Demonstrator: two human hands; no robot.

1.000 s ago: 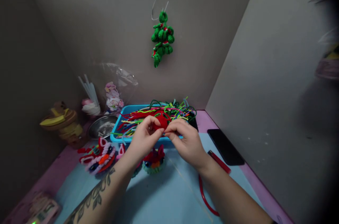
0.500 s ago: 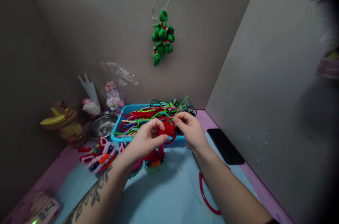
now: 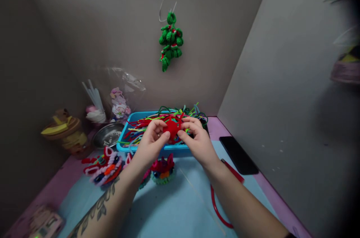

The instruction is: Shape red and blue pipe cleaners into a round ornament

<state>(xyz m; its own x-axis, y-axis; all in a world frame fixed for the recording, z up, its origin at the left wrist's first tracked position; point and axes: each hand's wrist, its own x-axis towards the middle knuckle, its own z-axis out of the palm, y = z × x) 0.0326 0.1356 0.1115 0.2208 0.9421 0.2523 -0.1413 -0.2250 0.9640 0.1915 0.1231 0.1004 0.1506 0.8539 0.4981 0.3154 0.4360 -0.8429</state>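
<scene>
Between my hands is a red fuzzy craft piece point(image 3: 172, 129), which looks bent from pipe cleaners. My left hand point(image 3: 153, 138) pinches its left side with thumb and fingers. On its right side, the thumb and fingers of my right hand point(image 3: 197, 138) grip the same piece near a red strand sticking up. Both hands are raised in front of a blue tray point(image 3: 120, 145) full of loose, many-coloured pipe cleaners point(image 3: 140, 121). Below my hands, a colourful animal-head figure point(image 3: 163, 170) stands on the blue mat, with another partly hidden behind my left forearm.
A larger figure point(image 3: 104, 166) lies at the left, near a metal bowl of beads point(image 3: 108, 136) and a brown-yellow cup point(image 3: 70, 133). On the right are red-handled scissors point(image 3: 218, 208) under my forearm and a black phone point(image 3: 238, 155). A green ornament point(image 3: 171, 41) hangs from a wire.
My right hand has turned and moved slightly left, its fingers now on the red piece's side. The piece faces me more flatly. The view has shifted a little.
</scene>
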